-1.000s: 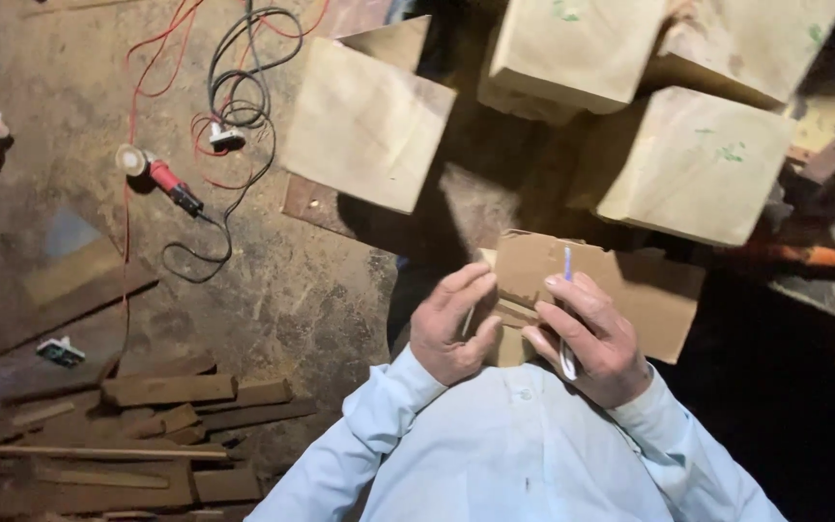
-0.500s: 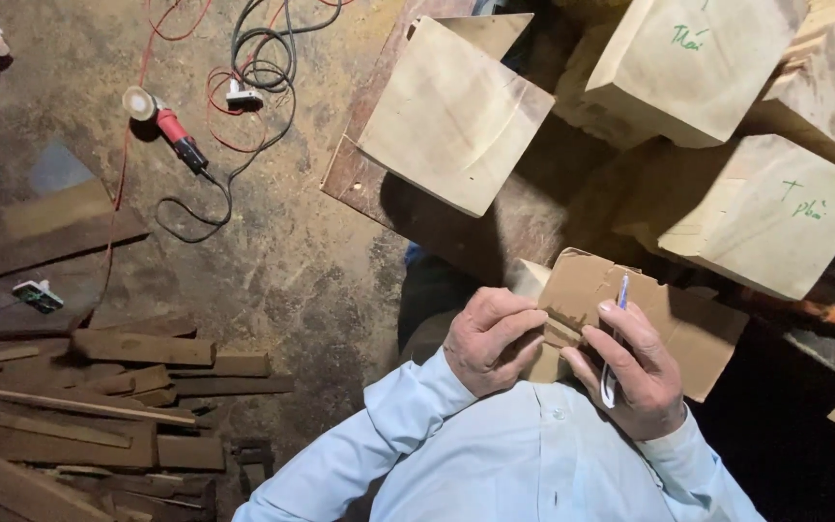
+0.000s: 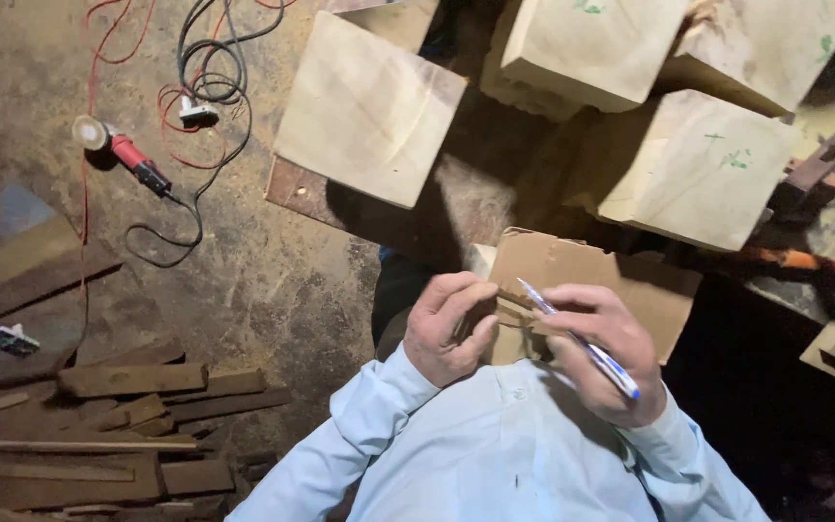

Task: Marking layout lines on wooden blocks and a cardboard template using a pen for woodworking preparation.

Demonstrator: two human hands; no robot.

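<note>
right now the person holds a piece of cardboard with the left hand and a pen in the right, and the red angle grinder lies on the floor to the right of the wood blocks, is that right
Not quite. The red angle grinder lies on the floor to the left of the wood blocks, not the right, as the head view shows. The rest holds: the left hand holds the piece of cardboard, and the right hand holds the pen.

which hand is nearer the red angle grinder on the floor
Left. The left hand grips the cardboard piece on the side toward the grinder; the right hand, holding a pen, is farther away.
</note>
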